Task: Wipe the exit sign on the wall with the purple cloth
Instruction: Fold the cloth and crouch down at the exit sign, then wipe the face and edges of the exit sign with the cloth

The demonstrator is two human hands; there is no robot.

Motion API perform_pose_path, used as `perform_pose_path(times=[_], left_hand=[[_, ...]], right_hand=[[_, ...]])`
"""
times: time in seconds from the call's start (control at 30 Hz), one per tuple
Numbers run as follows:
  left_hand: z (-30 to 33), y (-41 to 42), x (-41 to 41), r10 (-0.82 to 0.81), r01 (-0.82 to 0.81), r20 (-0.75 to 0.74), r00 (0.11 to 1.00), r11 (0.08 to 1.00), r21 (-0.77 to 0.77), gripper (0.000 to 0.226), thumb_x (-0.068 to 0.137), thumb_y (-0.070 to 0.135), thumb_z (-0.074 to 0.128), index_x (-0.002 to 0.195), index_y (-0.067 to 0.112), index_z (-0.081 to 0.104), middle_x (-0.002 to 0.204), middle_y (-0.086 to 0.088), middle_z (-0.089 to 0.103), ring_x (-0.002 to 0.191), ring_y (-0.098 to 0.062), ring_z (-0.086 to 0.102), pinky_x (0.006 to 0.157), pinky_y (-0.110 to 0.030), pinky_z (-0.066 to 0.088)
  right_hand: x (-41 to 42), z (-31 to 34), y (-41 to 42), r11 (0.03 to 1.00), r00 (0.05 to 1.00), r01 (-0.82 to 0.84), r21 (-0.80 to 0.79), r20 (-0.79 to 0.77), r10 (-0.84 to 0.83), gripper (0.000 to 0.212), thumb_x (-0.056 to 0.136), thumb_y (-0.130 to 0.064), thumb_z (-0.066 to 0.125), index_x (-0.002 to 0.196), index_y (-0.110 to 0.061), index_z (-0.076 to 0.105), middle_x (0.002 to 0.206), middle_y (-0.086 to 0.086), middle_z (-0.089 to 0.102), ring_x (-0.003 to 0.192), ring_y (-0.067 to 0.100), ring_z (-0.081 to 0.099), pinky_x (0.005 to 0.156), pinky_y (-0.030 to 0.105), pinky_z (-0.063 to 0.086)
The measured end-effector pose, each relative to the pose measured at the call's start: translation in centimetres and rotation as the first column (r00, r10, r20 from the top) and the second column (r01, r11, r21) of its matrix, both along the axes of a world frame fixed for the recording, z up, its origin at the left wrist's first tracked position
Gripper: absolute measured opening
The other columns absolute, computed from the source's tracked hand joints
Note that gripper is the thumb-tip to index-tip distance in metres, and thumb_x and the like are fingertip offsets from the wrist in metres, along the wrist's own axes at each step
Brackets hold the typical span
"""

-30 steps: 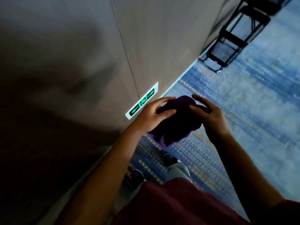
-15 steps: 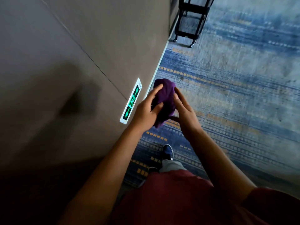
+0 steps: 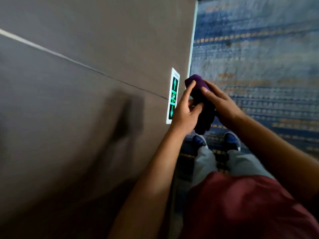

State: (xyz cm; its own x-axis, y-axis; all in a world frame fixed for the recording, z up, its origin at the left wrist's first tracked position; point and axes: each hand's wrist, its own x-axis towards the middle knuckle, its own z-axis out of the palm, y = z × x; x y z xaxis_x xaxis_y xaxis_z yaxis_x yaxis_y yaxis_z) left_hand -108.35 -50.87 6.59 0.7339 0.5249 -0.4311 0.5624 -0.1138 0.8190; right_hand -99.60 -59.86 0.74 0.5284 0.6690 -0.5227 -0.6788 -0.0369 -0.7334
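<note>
A glowing green exit sign (image 3: 173, 95) in a white frame sits low on the grey-brown wall, just above the floor. A bunched purple cloth (image 3: 202, 104) hangs in the air right beside it, held between both hands. My left hand (image 3: 186, 109) grips the cloth's left side, its back covering the sign's lower right edge. My right hand (image 3: 222, 104) holds the cloth from the right, fingers laid over its top. Cloth and sign are apart.
The wall (image 3: 86, 100) fills the left, with a thin panel seam running across it. A pale skirting strip (image 3: 192, 40) meets the blue patterned carpet (image 3: 259, 66). My two dark shoes (image 3: 215, 142) stand on the carpet below the cloth.
The view has swung towards the wall and the black trolley has left the frame. Both hands have kept hold of the cloth and bunched it tighter, closer to the sign.
</note>
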Motion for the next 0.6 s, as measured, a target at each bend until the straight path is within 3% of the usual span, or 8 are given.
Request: perform_pose_path(times=[0.07,0.13,0.2,0.33,0.4,0.5,0.53,0.6], left_hand=[[-2.6,1.0,1.1,-0.07,0.07,-0.005,0.998,0.998,0.01,0.071,0.095,-0.005,0.056,0.159,0.018,0.033,0.155,-0.014,0.048,0.133,-0.025,0.059,0.115,-0.049,0.044],[-5.5,2.7,2.4,-0.138,0.137,0.002,0.99,0.99,0.036,0.071,0.096,-0.001,0.056,0.159,0.023,0.033,0.153,-0.008,0.053,0.127,-0.019,0.063,0.112,-0.047,0.048],[-7.8,4.6,3.3,-0.192,0.192,0.005,0.981,0.981,0.033,0.071,0.098,0.003,0.056,0.158,0.032,0.034,0.142,-0.001,0.062,0.117,-0.016,0.069,0.106,-0.046,0.053],[-12.9,6.4,3.3,-0.205,0.206,0.033,0.978,0.978,-0.02,0.071,0.1,0.008,0.056,0.155,0.044,0.032,0.139,-0.005,0.066,0.114,-0.014,0.071,0.103,-0.048,0.055],[-15.7,7.4,2.6,-0.152,0.155,0.072,0.986,0.987,-0.038,0.068,0.101,0.011,0.058,0.157,0.04,0.032,0.131,0.006,0.069,0.109,-0.012,0.073,0.099,-0.043,0.058],[-20.0,9.0,0.5,-0.061,0.061,0.16,0.985,0.998,0.006,0.061,0.102,0.009,0.057,0.157,0.023,0.035,0.084,0.026,0.066,0.071,0.005,0.061,0.076,-0.013,0.05],[-21.3,9.2,-0.4,-0.045,0.043,0.169,0.985,0.999,0.013,0.059,0.103,0.009,0.057,0.157,0.021,0.036,0.068,0.022,0.056,0.061,0.004,0.05,0.071,-0.01,0.044],[-23.6,9.4,-1.9,-0.037,0.035,0.193,0.98,0.999,0.014,0.056,0.103,0.009,0.057,0.154,0.021,0.04,0.067,0.014,0.048,0.063,-0.001,0.042,0.069,-0.013,0.041]], right_hand=[[0.1,-1.9,0.8,0.995,0.992,0.098,0.019,-0.088,-0.096,0.041,0.104,-0.024,0.06,0.145,-0.02,0.057,0.137,0.013,0.069,0.124,0.026,0.066,0.114,0.045,0.048],[0.6,-4.3,1.5,0.979,0.97,0.206,0.0,-0.131,-0.204,0.041,0.105,-0.022,0.06,0.146,-0.018,0.056,0.137,0.014,0.069,0.122,0.026,0.067,0.11,0.042,0.052],[1.2,-5.9,2.7,0.966,0.96,0.255,-0.035,-0.11,-0.257,0.044,0.101,-0.029,0.066,0.144,-0.026,0.058,0.133,0.004,0.072,0.12,0.02,0.07,0.099,0.035,0.057],[1.5,-10.9,4.3,0.94,0.951,0.308,-0.147,0.013,-0.309,0.055,0.087,-0.044,0.075,0.139,-0.04,0.058,0.14,-0.004,0.067,0.128,0.013,0.066,0.108,0.035,0.052],[0.8,-14.0,5.9,0.928,0.938,0.346,-0.137,0.031,-0.345,0.054,0.083,-0.045,0.076,0.135,-0.043,0.059,0.138,-0.008,0.068,0.126,0.009,0.066,0.103,0.029,0.054],[-0.6,-18.6,8.1,0.907,0.914,0.405,-0.119,0.038,-0.404,0.048,0.087,-0.04,0.072,0.133,-0.046,0.062,0.139,-0.01,0.068,0.126,0.007,0.066,0.108,0.035,0.053],[-0.9,-20.1,8.6,0.908,0.916,0.4,-0.123,0.045,-0.398,0.047,0.088,-0.039,0.071,0.133,-0.046,0.062,0.14,-0.01,0.067,0.127,0.008,0.065,0.112,0.039,0.051],[-1.5,-22.9,9.6,0.925,0.932,0.362,-0.118,0.081,-0.354,0.05,0.088,-0.038,0.07,0.138,-0.041,0.061,0.141,-0.007,0.066,0.13,0.011,0.063,0.116,0.044,0.047]])
